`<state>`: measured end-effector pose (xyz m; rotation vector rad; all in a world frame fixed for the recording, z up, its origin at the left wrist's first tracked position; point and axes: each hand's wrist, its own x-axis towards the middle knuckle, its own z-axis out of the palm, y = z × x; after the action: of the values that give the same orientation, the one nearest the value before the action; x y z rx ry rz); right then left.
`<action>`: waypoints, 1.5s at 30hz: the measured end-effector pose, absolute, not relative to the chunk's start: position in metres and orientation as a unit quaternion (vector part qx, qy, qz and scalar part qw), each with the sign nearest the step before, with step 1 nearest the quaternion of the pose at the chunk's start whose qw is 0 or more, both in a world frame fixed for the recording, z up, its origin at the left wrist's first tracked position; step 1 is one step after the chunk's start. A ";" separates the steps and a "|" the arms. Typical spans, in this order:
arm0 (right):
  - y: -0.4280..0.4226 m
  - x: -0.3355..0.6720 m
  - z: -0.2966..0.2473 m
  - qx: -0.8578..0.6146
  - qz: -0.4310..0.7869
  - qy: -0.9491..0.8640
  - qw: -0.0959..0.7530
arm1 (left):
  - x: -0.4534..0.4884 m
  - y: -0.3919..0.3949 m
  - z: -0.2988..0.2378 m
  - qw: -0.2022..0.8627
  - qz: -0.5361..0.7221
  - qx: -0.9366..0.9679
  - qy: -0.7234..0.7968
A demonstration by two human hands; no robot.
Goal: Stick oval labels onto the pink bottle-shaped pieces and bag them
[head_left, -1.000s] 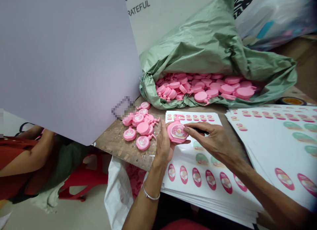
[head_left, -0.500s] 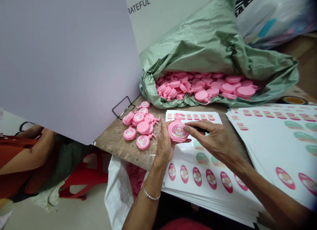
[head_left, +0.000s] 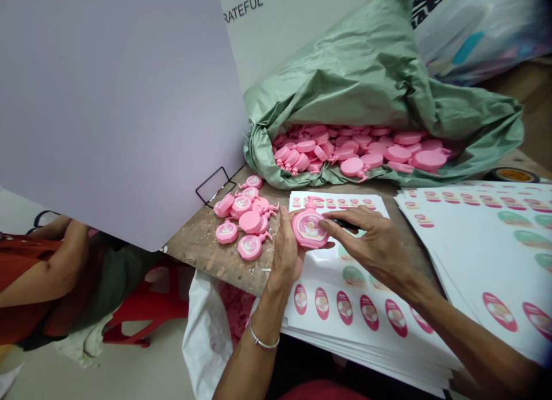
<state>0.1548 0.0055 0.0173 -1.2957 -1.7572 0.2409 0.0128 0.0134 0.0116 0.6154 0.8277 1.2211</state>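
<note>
Big stuff first: a huge lilac board (head_left: 112, 112) leans across everything up and to the left of my left hand (head_left: 287, 253), and straight ahead of my hands a green plastic sack (head_left: 371, 84) lies open, full of flat pink bottle-shaped pieces (head_left: 357, 150). Right under both hands and off past my right hand (head_left: 371, 245) are stacks of white sticker sheets (head_left: 495, 262) printed with rows of pink and green oval labels, sitting on a scuffed wooden table (head_left: 202, 268). Just left of my left hand there's a small loose pile of pink pieces (head_left: 244, 219) on the bare wood, most of them already labelled (same little picture on each, too small to read).

My hands are together, both on one pink bottle-shaped piece (head_left: 308, 229). It's clamped in my left fingers, held just above the sheets, while my right fingertips (head_left: 331, 217) press at its upper edge, with a thin dark tool (head_left: 345, 223) tucked in that hand (can't tell exactly what it is). Out past my left hand, a co-worker's arm (head_left: 47, 273) rests beside a red plastic stool (head_left: 146, 305).
</note>
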 end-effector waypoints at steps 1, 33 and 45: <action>0.006 0.155 0.017 -0.526 0.087 -0.716 0.451 | 0.012 0.013 0.012 0.704 0.546 0.276 0.361; 0.156 0.270 -0.036 -0.787 0.021 -0.566 0.244 | -0.109 0.082 0.004 0.142 0.471 0.510 0.705; 0.107 0.249 0.010 -0.529 0.037 -0.828 0.183 | -0.023 0.071 0.005 0.386 0.460 0.625 0.498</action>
<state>0.2491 0.1066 0.0099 -1.4930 -2.3341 0.1043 -0.0227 0.0706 0.0046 1.5925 1.2677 1.1718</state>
